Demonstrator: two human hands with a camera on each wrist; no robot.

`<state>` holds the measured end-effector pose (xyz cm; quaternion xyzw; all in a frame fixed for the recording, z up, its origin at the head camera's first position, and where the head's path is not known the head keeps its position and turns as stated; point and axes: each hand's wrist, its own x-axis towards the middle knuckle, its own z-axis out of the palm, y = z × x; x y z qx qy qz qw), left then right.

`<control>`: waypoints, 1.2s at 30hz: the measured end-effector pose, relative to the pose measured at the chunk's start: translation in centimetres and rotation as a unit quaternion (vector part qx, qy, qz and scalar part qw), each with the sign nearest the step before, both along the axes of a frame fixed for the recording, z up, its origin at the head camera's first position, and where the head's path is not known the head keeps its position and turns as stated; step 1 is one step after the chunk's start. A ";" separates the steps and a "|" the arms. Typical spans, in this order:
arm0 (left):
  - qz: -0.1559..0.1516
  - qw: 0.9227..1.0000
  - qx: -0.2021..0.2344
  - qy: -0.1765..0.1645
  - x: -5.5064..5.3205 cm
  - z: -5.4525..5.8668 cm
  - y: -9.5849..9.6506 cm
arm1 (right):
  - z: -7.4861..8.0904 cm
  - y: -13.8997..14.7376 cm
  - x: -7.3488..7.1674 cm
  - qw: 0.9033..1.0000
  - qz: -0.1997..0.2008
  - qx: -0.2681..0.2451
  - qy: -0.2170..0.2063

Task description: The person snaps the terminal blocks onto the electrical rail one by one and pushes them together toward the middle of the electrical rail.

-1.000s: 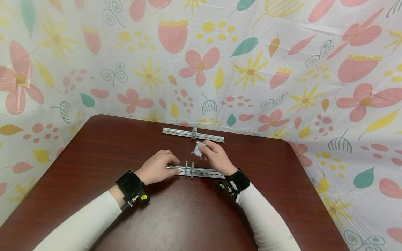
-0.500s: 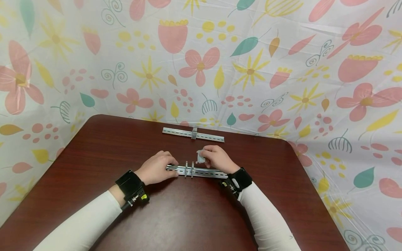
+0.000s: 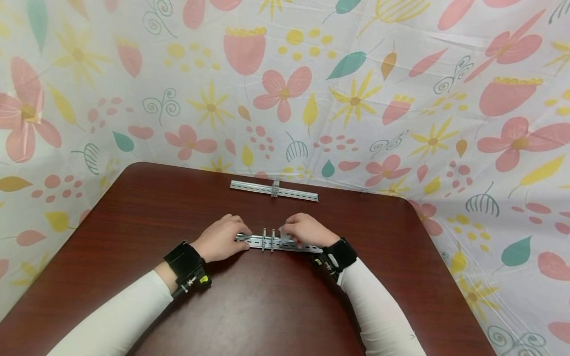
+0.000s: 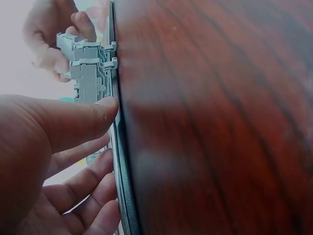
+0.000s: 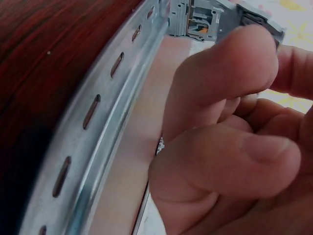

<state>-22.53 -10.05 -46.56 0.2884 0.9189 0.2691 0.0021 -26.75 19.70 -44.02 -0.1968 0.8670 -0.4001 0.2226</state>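
Note:
A slotted metal DIN rail (image 3: 256, 241) lies across the table in front of me. My left hand (image 3: 222, 240) holds its left end, the thumb (image 4: 93, 120) on the near edge and the fingers behind. Two thin grey terminal blocks stand upright on the rail near its middle, the left one (image 3: 264, 240) slightly apart from the right one (image 3: 273, 241). Between thumb and fingers, my right hand (image 3: 309, 230) pinches another grey terminal block (image 3: 283, 236), over the rail just right of those two. The fingers hide much of it; whether it touches the rail, I cannot tell.
Farther back on the brown table (image 3: 178, 207) lies a second DIN rail (image 3: 249, 187), with several terminal blocks (image 3: 275, 189) packed together at its middle. A flower-printed cloth (image 3: 285, 138) hangs behind the table.
My right hand has brought the held terminal block toward me and down, from behind the rail to over it. The left hand has stayed on the rail's left end, its fingers drawn slightly closer around it.

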 end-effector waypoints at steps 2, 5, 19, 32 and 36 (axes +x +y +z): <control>0.000 1.000 -0.001 0.001 0.0 0.0 0.0 | -0.1 0.0 0.0 1.000 0.013 0.016 0.005; 0.001 1.000 0.000 0.000 0.0 0.0 -0.1 | -0.2 0.0 0.1 0.999 0.031 0.031 0.009; 0.001 1.000 0.005 -0.001 -0.2 -0.4 0.0 | -0.4 -0.7 0.4 0.994 0.039 0.096 0.035; 0.000 1.000 -0.007 0.013 -0.2 -0.4 0.2 | -0.2 -1.2 0.2 0.995 0.041 0.087 0.036; 0.002 1.000 -0.006 0.008 -0.2 -0.3 0.2 | -0.3 -1.3 0.0 0.995 0.040 0.083 0.029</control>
